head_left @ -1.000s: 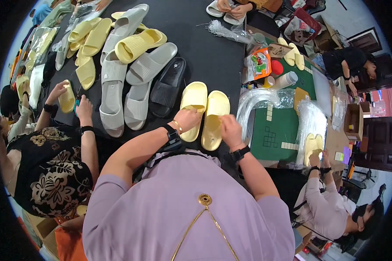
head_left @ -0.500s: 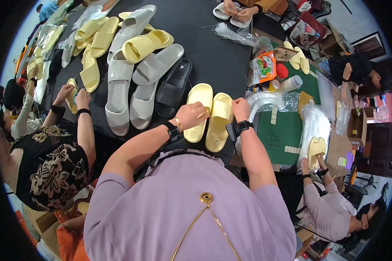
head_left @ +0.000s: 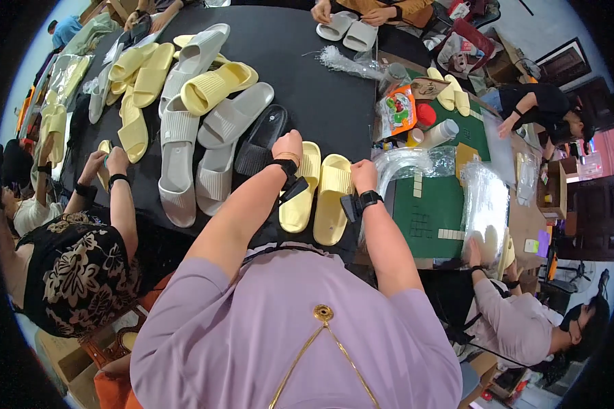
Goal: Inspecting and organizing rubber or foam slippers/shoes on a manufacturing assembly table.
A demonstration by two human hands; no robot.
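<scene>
Moving up, the left hand (head_left: 288,144) now uncovers more of the yellow slippers (head_left: 330,213) on the worktop (head_left: 314,95). The right hand (head_left: 363,175) stays beside them. Both look curled; I can't tell around what.

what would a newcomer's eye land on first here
Probably the pair of yellow slides at the near edge of the black table, between left hand and right hand. Then the grey slides further left, with a black slide beside them. The green mat on the right stands out too.
</scene>
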